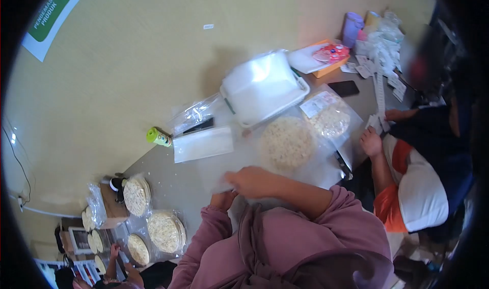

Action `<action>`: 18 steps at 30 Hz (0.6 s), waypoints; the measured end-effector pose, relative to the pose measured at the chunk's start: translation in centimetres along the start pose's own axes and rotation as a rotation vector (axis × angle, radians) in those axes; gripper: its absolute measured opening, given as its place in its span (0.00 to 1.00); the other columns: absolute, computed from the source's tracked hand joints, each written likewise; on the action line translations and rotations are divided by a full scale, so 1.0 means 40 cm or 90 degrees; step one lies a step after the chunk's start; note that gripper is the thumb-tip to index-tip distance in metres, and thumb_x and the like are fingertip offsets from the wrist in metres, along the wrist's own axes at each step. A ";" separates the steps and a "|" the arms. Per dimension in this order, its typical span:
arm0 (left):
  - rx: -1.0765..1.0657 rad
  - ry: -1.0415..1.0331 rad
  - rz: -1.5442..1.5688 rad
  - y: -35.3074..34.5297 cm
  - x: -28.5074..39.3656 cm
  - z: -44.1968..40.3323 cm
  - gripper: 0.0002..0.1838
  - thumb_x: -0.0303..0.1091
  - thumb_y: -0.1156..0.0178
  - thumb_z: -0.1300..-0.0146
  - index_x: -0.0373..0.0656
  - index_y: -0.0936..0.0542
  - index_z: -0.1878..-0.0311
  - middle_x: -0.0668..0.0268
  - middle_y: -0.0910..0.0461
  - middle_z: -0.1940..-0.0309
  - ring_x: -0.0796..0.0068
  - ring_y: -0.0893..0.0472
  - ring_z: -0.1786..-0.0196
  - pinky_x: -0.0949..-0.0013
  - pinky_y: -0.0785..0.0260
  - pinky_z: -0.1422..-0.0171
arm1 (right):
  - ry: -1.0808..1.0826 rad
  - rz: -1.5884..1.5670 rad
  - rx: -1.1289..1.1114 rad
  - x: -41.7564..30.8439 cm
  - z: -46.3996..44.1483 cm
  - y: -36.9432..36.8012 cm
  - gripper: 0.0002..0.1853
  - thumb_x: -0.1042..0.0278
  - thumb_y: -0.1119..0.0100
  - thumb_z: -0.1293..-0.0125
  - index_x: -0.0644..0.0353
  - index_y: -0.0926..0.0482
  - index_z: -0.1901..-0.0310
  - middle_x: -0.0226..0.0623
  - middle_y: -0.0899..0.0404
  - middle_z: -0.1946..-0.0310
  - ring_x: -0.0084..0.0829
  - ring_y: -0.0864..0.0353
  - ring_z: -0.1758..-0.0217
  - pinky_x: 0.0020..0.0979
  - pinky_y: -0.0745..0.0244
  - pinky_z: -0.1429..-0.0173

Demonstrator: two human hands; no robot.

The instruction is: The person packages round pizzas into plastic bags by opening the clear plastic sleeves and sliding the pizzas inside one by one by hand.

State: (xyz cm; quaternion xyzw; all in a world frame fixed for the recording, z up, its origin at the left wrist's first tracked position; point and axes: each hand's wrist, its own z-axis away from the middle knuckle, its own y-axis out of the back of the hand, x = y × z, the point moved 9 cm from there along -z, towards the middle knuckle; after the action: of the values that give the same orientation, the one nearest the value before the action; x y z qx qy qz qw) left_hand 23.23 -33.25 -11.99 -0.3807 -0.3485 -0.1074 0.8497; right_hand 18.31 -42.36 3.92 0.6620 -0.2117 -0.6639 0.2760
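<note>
My right hand (248,182) reaches across my body with its fingers closed on the edge of a clear plastic bag (214,174). Just below it, my left hand (222,201) is closed at the same edge, its fingers partly hidden. The bag is blurred and spreads over the grey table. To the right lies a pale, round, flat cracker-like disc (288,143), which seems to be in or under clear plastic. Beyond it is a bagged disc (330,118) with a white printed label on top.
A white plastic tub (262,87) and a stack of white bags (204,145) lie by the wall, near a green-lidded container (159,137). Bagged disc stacks (167,231) stand at left. A phone (344,88) lies near a co-worker's hand (371,141) holding paper strips. Another person works at lower left.
</note>
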 end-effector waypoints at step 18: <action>0.091 -0.297 -0.390 0.121 0.248 0.541 0.07 0.29 0.48 0.36 0.35 0.24 0.64 0.63 0.21 0.72 0.74 0.22 0.65 0.72 0.31 0.55 | -0.054 -0.586 0.325 -0.038 0.258 -0.125 0.21 0.81 0.46 0.44 0.63 0.36 0.47 0.45 0.24 0.56 0.32 0.22 0.54 0.28 0.26 0.56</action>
State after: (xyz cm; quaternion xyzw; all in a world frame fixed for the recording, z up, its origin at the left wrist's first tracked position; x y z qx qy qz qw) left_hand 21.63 -13.47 2.02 -0.2134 -0.6365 -0.2419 0.7006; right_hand 7.54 -38.45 2.21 0.7052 -0.0650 -0.6698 -0.2232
